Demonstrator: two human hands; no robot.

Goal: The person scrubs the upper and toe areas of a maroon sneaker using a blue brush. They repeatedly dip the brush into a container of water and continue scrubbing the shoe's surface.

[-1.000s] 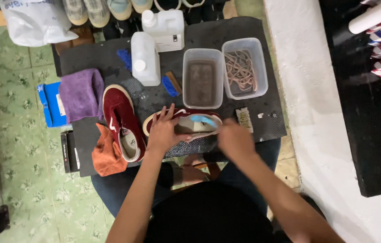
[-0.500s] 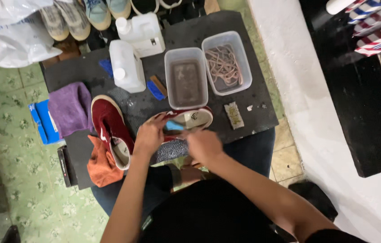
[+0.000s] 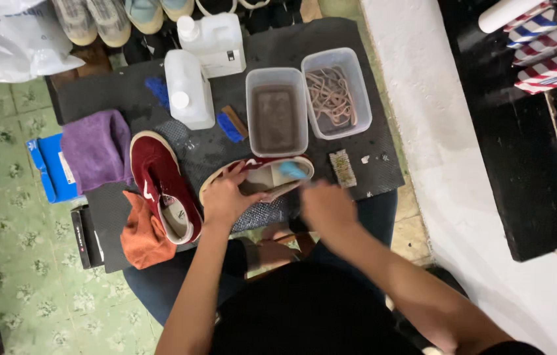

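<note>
The left hand (image 3: 224, 197) lies fingers spread over the toe end of a dark red suede sneaker with a cream sole (image 3: 258, 176), pressing it down on its side on the black rubber work mat (image 3: 291, 39). The right hand (image 3: 325, 205) sits at the shoe's heel end, at 3 o'clock from the left hand; it is blurred, and a light blue brush or cloth (image 3: 293, 170) shows against the shoe's opening just beyond its fingers, though I cannot tell how the fingers close on it.

The shoe rests at the mat's near edge, just above the person's lap. At 9 o'clock from it lies its mate, a second dark red sneaker (image 3: 160, 177), sole down, with a crumpled orange cloth (image 3: 141, 236) touching its heel and a folded purple towel (image 3: 94, 150) beyond it. At 12 o'clock stands a clear plastic tub of murky water (image 3: 276, 112), and just beside that, toward 1 o'clock, a clear plastic tub of pale shoelaces (image 3: 336, 93). A small pale bristle brush (image 3: 343, 168) lies at 3 o'clock from the shoe, near it. Toward 11 o'clock stand two white plastic jugs (image 3: 189, 89), with a blue wooden-handled brush (image 3: 232, 123) between them and the water tub
</note>
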